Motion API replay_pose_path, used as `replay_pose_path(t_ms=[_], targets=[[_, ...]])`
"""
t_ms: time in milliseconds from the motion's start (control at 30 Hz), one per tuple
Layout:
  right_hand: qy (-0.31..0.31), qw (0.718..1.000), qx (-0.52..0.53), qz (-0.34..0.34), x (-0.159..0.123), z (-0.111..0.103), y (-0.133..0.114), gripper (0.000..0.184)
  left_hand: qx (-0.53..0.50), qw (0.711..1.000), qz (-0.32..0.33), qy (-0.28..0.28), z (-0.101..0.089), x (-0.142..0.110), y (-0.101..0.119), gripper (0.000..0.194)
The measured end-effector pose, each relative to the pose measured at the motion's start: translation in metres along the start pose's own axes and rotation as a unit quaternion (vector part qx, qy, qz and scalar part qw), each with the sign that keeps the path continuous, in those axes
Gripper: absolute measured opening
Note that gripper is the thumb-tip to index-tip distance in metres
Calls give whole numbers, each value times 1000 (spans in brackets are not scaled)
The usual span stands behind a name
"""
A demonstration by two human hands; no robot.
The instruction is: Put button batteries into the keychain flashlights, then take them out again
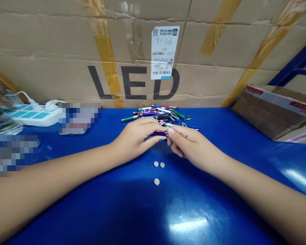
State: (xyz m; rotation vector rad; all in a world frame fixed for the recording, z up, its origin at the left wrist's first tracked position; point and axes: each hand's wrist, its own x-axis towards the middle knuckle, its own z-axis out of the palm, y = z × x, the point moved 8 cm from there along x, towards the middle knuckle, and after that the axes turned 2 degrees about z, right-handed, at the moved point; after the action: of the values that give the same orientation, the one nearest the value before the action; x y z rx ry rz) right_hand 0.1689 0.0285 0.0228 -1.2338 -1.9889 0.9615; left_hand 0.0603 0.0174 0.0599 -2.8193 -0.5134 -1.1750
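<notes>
Three silver discs (156, 181) are lying loose on the worktop (112, 194), on the near side of the pile of penlights (163, 110), untouched by either hand. In front of that pile, the left hand (136, 136) is pinching one purple penlight (158, 134) while the right hand (188, 139) is pinching its end, so this one seems to be midway; whether any in the pile are finished is not showing.
</notes>
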Motion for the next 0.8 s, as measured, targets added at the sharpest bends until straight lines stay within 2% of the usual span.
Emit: replay_pose_path(t_ms=[67, 133, 233, 333, 400, 500, 600, 667, 733, 800], targets=[[48, 986, -151, -51, -1, -12, -9, 32, -25, 999, -34, -12, 3, 1, -4, 11], [59, 963, -248, -92, -3, -19, -16, 27, -44, 997, -61, -11, 3, 1, -7, 12], [31, 937, -322, -128, -4, -20, -19, 21, -61, 995, -78, -5, 3, 1, -10, 13], [16, 920, -363, -143, -2, -17, -16, 23, -68, 995, -77, -6, 4, -1, -10, 14], [10, 922, -356, -153, -1, -12, -16, 26, -64, 996, -68, -2, 5, -2, -10, 15], [4, 952, -266, -153, 0, -7, -17, 32, -55, 997, -52, -3, 5, -3, -7, 15], [-10, 988, -125, -92, 1, -4, -11, 34, -48, 998, -35, -4, 4, -3, -4, 15], [-27, 997, -65, -44, 1, -2, -6, 33, -49, 998, -26, -5, 3, -2, -2, 15], [-29, 996, -82, -36, 1, -3, -7, 35, -57, 998, -32, -8, 4, -1, -3, 14], [-11, 983, -172, -66, 0, -9, -11, 36, -63, 997, -54, -7, 4, 1, -6, 13]])
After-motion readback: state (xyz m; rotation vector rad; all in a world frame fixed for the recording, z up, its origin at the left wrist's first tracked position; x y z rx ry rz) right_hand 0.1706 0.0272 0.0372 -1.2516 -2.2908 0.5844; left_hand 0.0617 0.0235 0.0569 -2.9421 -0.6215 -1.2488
